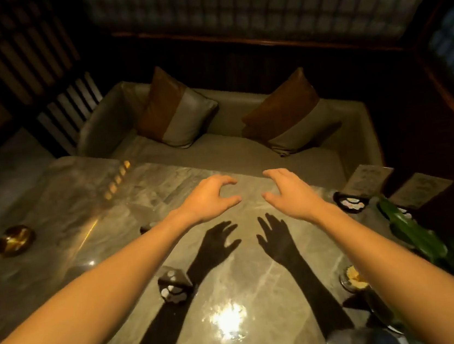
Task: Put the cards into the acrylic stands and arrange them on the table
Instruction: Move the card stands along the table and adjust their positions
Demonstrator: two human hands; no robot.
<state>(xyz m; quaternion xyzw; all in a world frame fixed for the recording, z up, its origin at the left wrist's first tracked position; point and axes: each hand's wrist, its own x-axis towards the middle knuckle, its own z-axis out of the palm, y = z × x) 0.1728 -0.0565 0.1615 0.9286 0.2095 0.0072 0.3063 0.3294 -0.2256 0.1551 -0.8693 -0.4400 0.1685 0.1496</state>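
Both my hands are out over the far half of the table and hold nothing. My left hand (209, 199) is spread wide, thumb and forefinger curved toward each other with clear air between them; my right hand (291, 192) mirrors it, fingers loose and apart. They hover above the marble table (54, 221), not touching it, as their shadows fall well short of them on the stone.

Two cards already stand upright at the table's right far corner: the nearer-in card stand (368, 181) and the outer card stand (419, 189), side by side and tilted back (the acrylic itself is too clear and the light too dim for me to make out its edges). I judge those two as done. I cannot see any loose cards or spare stands within reach, so what is left is hard to say; perhaps only the arranging.

As for containers: a dark round dish (349, 202) sits just in front of the first stand with pale small pieces in it, a dark folded holder (175, 288) near me carries similar pale pieces, a glass (353, 277) at my right holds something yellowish, and a brass bowl (14, 240) sits far left, its contents unreadable.
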